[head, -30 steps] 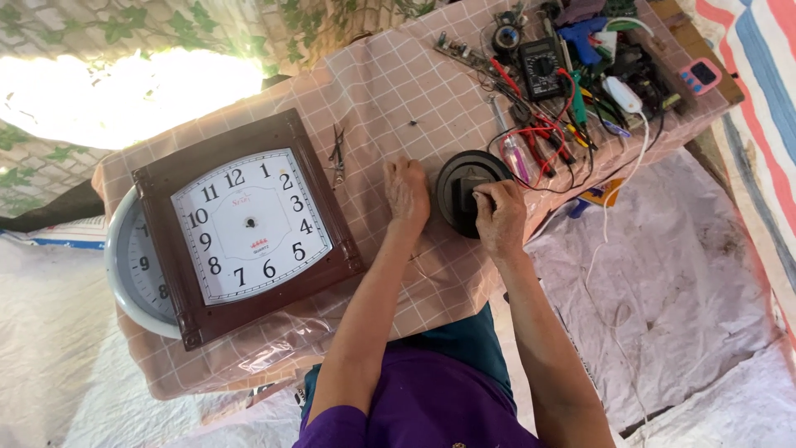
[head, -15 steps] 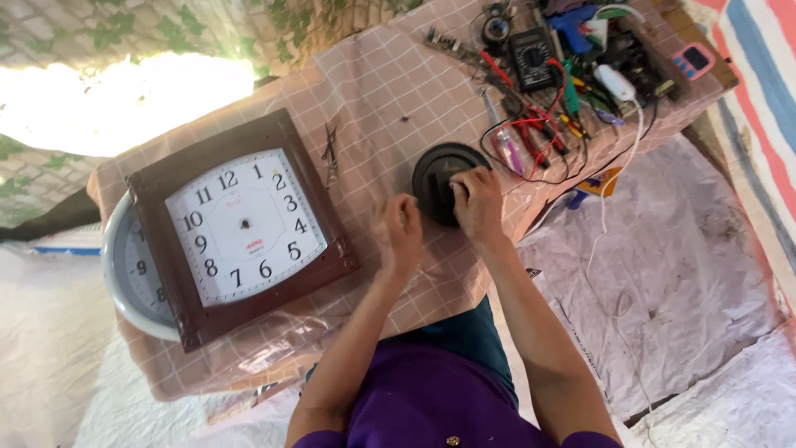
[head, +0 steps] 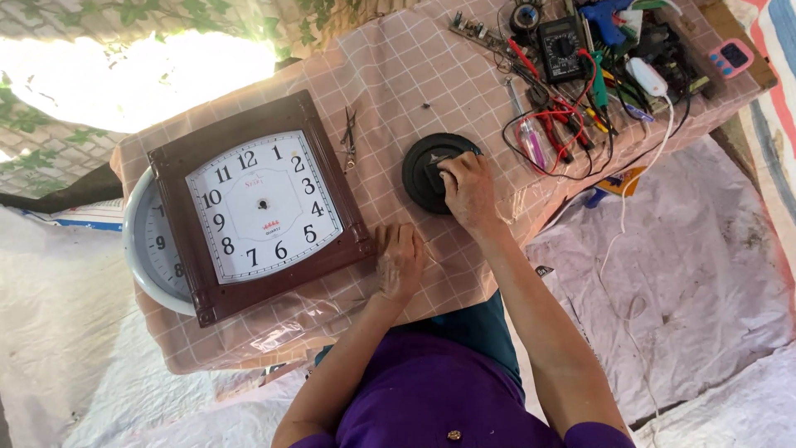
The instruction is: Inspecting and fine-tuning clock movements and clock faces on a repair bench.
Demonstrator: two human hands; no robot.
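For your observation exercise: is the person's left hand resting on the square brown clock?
No, the left hand lies flat on the checked tablecloth just beside the square brown clock.

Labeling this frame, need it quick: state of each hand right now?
Left hand: open, holding nothing, flat on the checked tablecloth beside the square brown clock.
Right hand: fingers curled on the round black disc; whether it grips cannot be told.

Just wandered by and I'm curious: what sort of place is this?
Probably a small outdoor clock-repair stall: a square brown wall clock on the checked table, a multimeter among wires, and the right hand on a round black clock back.
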